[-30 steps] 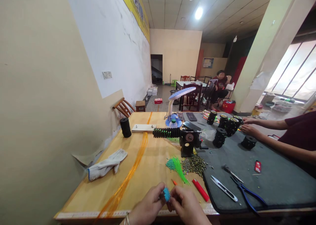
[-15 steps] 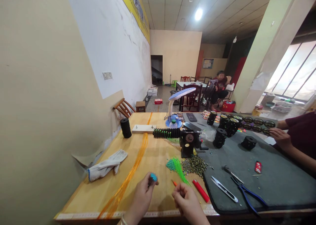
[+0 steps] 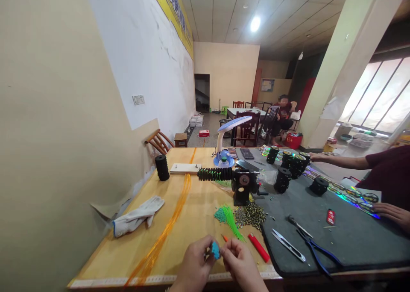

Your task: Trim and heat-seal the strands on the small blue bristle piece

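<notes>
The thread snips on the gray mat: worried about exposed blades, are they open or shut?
Shut: the thread snips lie on the gray mat with their blades together at the tip, no gap showing.

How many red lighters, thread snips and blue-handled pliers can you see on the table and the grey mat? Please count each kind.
Red lighters: 2
Thread snips: 1
Blue-handled pliers: 1
Total: 4
</notes>
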`<action>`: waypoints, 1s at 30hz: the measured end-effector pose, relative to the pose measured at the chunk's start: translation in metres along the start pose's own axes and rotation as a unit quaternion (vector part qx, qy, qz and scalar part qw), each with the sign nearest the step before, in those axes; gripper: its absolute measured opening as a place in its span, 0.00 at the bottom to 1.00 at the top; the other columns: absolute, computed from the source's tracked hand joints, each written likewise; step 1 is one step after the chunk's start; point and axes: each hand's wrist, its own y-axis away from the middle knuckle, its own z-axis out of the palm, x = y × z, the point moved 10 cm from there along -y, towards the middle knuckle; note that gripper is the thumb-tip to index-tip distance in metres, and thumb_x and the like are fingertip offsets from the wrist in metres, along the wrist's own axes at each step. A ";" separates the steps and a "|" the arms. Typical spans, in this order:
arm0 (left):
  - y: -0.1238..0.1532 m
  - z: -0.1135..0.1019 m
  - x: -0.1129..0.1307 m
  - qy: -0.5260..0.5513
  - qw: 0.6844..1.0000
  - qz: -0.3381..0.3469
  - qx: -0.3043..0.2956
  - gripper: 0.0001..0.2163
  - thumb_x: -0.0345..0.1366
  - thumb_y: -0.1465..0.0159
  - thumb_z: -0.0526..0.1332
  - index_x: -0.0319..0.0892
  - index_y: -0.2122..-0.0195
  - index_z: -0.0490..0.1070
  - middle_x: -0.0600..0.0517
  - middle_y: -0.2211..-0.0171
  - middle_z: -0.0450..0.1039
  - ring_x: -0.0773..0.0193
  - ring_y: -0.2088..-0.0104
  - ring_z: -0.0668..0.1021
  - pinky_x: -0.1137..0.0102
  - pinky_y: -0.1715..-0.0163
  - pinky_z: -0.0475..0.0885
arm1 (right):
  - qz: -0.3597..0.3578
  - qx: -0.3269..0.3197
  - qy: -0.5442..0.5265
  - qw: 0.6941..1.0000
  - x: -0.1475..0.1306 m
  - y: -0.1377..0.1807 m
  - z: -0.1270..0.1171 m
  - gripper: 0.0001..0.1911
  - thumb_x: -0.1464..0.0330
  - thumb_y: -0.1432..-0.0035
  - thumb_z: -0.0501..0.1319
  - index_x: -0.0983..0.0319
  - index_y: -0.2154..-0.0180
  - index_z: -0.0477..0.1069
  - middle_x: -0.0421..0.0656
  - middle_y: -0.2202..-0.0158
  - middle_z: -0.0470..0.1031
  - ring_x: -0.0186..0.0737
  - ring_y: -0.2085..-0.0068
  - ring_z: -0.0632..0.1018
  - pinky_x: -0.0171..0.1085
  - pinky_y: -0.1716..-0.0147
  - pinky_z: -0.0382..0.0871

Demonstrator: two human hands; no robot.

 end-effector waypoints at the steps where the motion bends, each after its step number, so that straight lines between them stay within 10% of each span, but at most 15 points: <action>1: -0.001 -0.001 -0.006 0.049 0.999 -0.020 0.008 0.03 0.32 0.43 0.63 0.40 0.73 0.72 0.52 0.76 0.73 0.63 0.73 0.73 0.72 0.71 0.67 | -0.028 0.010 0.011 1.000 -0.008 0.003 -0.002 0.25 0.47 0.54 0.62 0.62 0.77 0.62 0.33 0.84 0.62 0.28 0.80 0.64 0.29 0.80 0.58; 7: 0.000 -0.002 -0.047 0.272 0.952 -0.128 0.060 0.18 0.46 0.53 0.71 0.38 0.67 0.77 0.48 0.69 0.79 0.58 0.65 0.78 0.67 0.61 0.71 | -0.019 -0.054 -0.017 0.998 -0.012 0.012 0.015 0.32 0.44 0.52 0.59 0.62 0.56 0.65 0.45 0.59 0.71 0.26 0.82 0.68 0.30 0.85 0.61; 12: 0.006 -0.007 -0.063 0.259 0.950 -0.151 0.085 0.20 0.48 0.55 0.71 0.37 0.68 0.77 0.47 0.68 0.79 0.56 0.63 0.78 0.66 0.58 0.71 | 0.014 -0.055 0.012 0.998 0.007 0.007 0.019 0.29 0.42 0.54 0.58 0.62 0.69 0.63 0.32 0.82 0.61 0.26 0.85 0.61 0.28 0.86 0.54; 20: 0.006 -0.005 -0.033 0.171 0.981 -0.092 0.021 0.14 0.46 0.47 0.67 0.37 0.71 0.75 0.49 0.74 0.77 0.60 0.69 0.76 0.69 0.65 0.70 | -0.118 -0.013 0.227 0.967 -0.023 0.015 0.005 0.13 0.61 0.42 0.56 0.64 0.73 0.67 0.38 0.77 0.67 0.34 0.73 0.67 0.31 0.73 0.58; 30: 0.004 -0.019 -0.030 0.124 0.987 -0.088 0.058 0.15 0.48 0.45 0.64 0.39 0.75 0.73 0.50 0.77 0.75 0.60 0.72 0.75 0.70 0.69 0.69 | -0.137 0.046 0.235 0.961 -0.033 0.015 -0.033 0.18 0.55 0.41 0.54 0.62 0.72 0.69 0.42 0.74 0.70 0.38 0.71 0.70 0.33 0.71 0.62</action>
